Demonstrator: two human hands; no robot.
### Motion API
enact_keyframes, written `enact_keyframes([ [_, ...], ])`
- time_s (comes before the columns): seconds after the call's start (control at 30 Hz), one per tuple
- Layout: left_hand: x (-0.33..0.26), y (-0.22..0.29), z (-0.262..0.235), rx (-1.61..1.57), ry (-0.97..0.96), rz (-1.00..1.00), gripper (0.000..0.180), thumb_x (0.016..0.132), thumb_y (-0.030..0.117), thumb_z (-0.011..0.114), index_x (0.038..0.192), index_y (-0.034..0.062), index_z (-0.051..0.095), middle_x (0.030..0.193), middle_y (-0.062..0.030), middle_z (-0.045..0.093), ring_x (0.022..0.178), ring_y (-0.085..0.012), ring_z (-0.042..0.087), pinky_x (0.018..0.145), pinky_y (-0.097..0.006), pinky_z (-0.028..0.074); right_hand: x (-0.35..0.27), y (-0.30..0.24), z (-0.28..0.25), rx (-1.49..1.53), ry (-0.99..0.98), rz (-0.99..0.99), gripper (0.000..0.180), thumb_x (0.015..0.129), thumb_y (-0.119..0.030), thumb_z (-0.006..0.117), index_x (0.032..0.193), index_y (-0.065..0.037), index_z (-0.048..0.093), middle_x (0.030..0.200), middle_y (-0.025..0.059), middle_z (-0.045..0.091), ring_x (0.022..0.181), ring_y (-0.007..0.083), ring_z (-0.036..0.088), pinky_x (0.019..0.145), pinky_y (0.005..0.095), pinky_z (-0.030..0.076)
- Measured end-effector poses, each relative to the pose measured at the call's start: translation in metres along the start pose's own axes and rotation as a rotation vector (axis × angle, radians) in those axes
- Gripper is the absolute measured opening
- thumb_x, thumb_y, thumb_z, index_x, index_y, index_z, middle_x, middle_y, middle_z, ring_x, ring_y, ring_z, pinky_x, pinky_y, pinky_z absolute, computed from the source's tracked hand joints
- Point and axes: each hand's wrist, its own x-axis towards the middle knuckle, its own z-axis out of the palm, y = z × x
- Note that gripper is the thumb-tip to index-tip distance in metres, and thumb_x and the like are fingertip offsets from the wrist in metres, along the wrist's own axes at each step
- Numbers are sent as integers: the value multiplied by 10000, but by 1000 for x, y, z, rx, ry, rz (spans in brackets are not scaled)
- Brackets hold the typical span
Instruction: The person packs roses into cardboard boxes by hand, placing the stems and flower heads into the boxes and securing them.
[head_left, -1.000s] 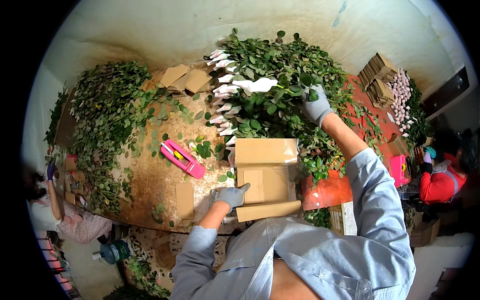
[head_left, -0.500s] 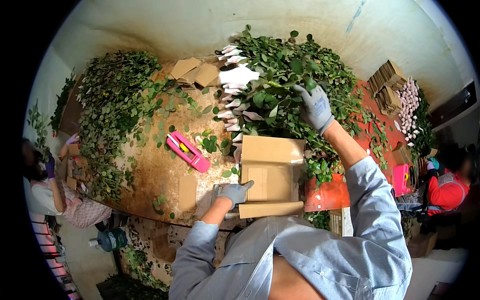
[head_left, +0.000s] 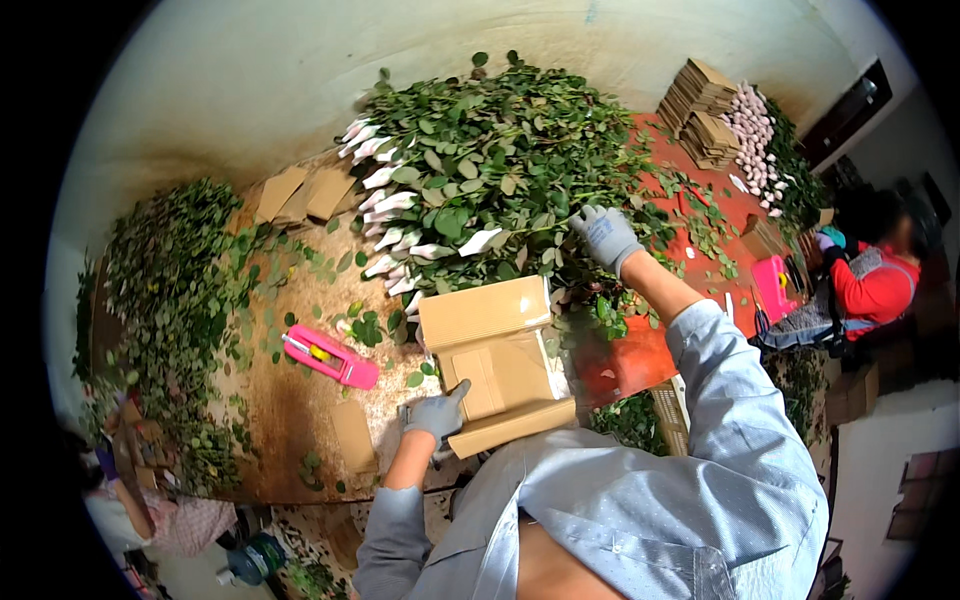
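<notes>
My left hand [head_left: 437,413], in a grey glove, is closed at the left edge of a folded cardboard wrapper [head_left: 488,312], its thumb lying over the board. The wrapper lies at the near table edge against my body, its far and near flaps raised. My gloved right hand [head_left: 607,240] is closed on the stem of a rose beside the leafy pile. That rose's head [head_left: 480,241], in a white sleeve, points left. Beyond is a large heap of leafy rose stems [head_left: 520,140], with several white-sleeved heads [head_left: 385,203] along its left side.
A pink tape dispenser [head_left: 330,357] and a loose cardboard piece [head_left: 353,436] lie left of me. Cardboard sheets [head_left: 305,194] sit farther back. More foliage [head_left: 165,290] covers the far left. Cardboard stacks [head_left: 700,98] stand right. Two other people work at the sides.
My view has turned right. My right hand has drawn the sleeved rose nearer and lower, down from above the heap. The left hand has stayed at the cardboard wrapper.
</notes>
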Motion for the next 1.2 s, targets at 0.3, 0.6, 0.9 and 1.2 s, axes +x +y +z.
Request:
enact_keyframes([
  [0.3, -1, -2, 2, 25, -24, -27, 722, 885, 164, 521, 1581, 292, 374, 1011, -238, 733, 878, -394, 720, 803, -524, 567, -98, -95, -113, 211, 66, -210, 345, 815, -156, 660, 1155, -122, 610, 1037, 92, 585, 963, 264, 616, 770, 404, 503],
  [0.6, -13, 10, -15, -14, -15, -55, 681, 901, 188, 511, 1565, 301, 408, 1237, -209, 695, 1015, -398, 706, 922, -510, 545, -126, -161, 38, 293, -602, -283, 436, 888, -245, 682, 1292, -91, 633, 1209, 177, 676, 1019, 334, 703, 756, 472, 578],
  [0.9, -15, 11, -23, -14, -74, -61, 693, 935, 185, 499, 1601, 294, 343, 1194, -237, 696, 1006, -395, 703, 885, -513, 544, -71, -193, -50, 452, -396, -380, 297, 957, -209, 604, 1205, -51, 646, 1143, 157, 668, 1044, 317, 688, 794, 469, 567],
  [1.2, -40, -6, -36, -527, 153, -10, 279, 939, 199, 660, 1172, 52, 707, 1092, -168, 732, 974, -352, 714, 866, -414, 550, -60, -244, -1, 679, -512, -576, 485, 946, -216, 611, 1386, -43, 503, 1263, 219, 644, 1094, 383, 679, 893, 479, 546],
])
